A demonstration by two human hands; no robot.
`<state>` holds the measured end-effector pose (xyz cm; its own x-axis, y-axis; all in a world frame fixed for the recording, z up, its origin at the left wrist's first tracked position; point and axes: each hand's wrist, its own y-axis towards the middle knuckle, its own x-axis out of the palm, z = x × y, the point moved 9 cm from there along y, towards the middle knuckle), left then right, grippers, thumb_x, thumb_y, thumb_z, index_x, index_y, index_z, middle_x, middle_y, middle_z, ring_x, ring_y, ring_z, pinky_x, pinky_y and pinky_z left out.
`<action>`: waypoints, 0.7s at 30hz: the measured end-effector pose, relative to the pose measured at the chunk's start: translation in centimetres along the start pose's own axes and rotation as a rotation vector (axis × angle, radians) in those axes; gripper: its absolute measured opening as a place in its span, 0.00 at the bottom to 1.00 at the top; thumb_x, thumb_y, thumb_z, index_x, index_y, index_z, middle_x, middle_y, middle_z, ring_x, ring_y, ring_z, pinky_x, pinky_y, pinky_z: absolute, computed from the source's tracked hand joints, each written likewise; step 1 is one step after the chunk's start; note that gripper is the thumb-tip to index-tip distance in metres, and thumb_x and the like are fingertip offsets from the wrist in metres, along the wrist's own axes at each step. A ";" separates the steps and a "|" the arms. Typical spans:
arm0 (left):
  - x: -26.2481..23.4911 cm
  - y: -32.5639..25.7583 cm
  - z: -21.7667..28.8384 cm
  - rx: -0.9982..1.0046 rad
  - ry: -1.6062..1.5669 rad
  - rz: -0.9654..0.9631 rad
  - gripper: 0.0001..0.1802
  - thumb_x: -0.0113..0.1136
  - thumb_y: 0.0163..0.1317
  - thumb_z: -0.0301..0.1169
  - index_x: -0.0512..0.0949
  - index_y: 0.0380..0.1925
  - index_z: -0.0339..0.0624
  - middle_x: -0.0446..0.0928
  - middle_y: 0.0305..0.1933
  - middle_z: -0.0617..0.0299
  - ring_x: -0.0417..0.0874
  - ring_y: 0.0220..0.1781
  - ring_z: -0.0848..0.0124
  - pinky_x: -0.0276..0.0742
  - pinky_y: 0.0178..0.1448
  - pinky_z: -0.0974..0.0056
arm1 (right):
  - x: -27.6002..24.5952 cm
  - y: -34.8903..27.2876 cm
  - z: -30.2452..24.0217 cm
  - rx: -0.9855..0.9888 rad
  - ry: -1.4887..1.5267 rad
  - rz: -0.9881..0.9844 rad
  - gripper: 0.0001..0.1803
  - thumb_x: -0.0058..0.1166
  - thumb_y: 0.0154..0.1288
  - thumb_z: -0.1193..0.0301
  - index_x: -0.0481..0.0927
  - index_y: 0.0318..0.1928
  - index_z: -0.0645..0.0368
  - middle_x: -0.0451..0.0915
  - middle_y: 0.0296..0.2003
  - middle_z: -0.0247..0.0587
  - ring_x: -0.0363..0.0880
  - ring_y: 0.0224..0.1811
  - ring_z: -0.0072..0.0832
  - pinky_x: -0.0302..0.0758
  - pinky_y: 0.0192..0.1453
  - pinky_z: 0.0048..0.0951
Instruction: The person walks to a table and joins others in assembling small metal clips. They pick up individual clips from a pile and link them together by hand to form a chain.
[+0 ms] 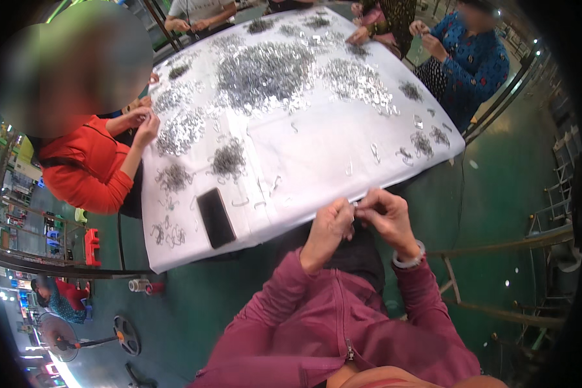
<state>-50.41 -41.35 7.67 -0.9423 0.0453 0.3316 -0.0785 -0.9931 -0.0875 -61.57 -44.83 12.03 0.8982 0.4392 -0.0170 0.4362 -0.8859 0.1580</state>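
My left hand (328,231) and my right hand (387,216) meet at the near edge of a white-covered table (317,139). Between their fingertips they pinch a small silver metal piece (355,205). Both fists are closed around it, knuckles up. A pale bracelet circles my right wrist (410,260). Maroon sleeves cover both forearms. Loose metal clips lie just beyond my hands, and a small heap of clips (228,159) sits to the left.
A black phone (215,217) lies near the table's front left corner. A large pile of metal clips (265,70) fills the far half. A person in red (90,165) works at the left, a person in blue (472,58) at the far right, others at the far end.
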 end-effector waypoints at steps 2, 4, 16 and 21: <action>1.7 -0.5 -0.9 -0.090 -0.258 -0.105 0.19 0.51 0.73 0.42 0.68 0.25 0.45 0.65 0.21 0.69 0.65 0.20 0.80 0.66 0.27 0.72 | -0.5 0.0 -1.0 0.042 -0.055 -0.181 0.03 0.60 0.61 0.83 0.82 0.36 0.65 0.80 0.26 0.33 0.75 0.26 0.15 0.71 0.30 0.18; 3.6 -0.8 -1.3 -0.127 -0.401 -0.232 0.19 0.52 0.73 0.44 0.67 0.26 0.46 0.62 0.21 0.71 0.62 0.20 0.80 0.66 0.28 0.72 | -1.4 -0.4 -1.5 0.134 -0.015 -0.260 0.04 0.60 0.62 0.81 0.83 0.38 0.65 0.82 0.27 0.34 0.75 0.25 0.14 0.71 0.30 0.18; 5.7 1.4 0.1 0.024 -0.301 -0.039 0.17 0.49 0.74 0.37 0.66 0.24 0.45 0.62 0.20 0.69 0.63 0.21 0.79 0.66 0.28 0.70 | -4.8 -0.7 -5.7 -0.057 -0.532 0.005 0.03 0.58 0.61 0.83 0.81 0.35 0.66 0.81 0.24 0.33 0.76 0.24 0.15 0.73 0.28 0.20; 5.0 1.6 1.9 0.020 -0.236 -0.191 0.17 0.51 0.73 0.37 0.65 0.24 0.44 0.61 0.20 0.69 0.61 0.20 0.79 0.66 0.28 0.71 | -4.4 0.0 -5.3 -0.062 -0.235 -0.071 0.02 0.57 0.63 0.81 0.80 0.36 0.65 0.79 0.23 0.32 0.75 0.23 0.14 0.72 0.28 0.19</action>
<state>-54.68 -42.92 10.97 -0.8094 0.2071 0.5496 -0.2380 -0.9711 0.0153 -65.81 -45.92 17.35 0.8565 0.4467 -0.2585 0.5010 -0.8400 0.2084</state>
